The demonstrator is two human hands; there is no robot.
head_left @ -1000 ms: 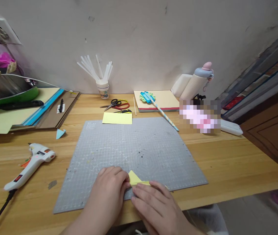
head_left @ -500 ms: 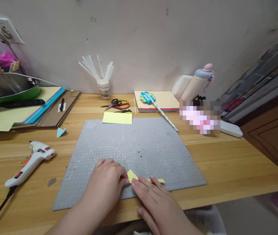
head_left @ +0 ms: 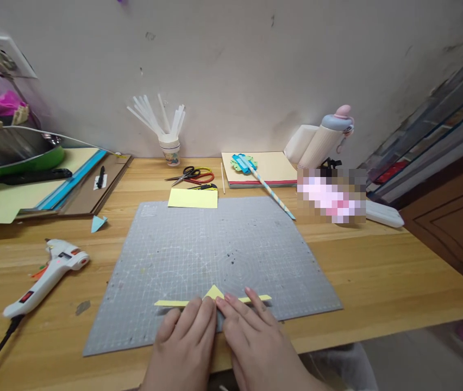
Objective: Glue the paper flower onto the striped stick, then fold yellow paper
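Note:
A folded yellow paper [head_left: 214,291] lies near the front edge of the grey cutting mat [head_left: 182,244], with a pointed peak in the middle and a narrow strip running out to each side. Over the strip just left of the peak, my left hand [head_left: 188,336] is closed, its fingers bent and pressed together on the paper. My right hand [head_left: 256,342] lies beside it, fingers stretched out flat and pressing the paper right of the peak. The fingertips of both hands nearly meet below the peak. Both thumbs are mostly hidden.
Left of the mat lies a white glue gun [head_left: 48,277] with its cord. Behind the mat are a yellow paper sheet [head_left: 193,199], scissors [head_left: 191,174], a box cutter [head_left: 207,187], a cup of white sticks [head_left: 170,152] and a paper flower [head_left: 244,164]. A bottle [head_left: 327,138] stands at the back right.
My left hand has let go of the paper's left side near the peak and swung round to press on it from the front. The left strip now shows. My right hand stays on the paper.

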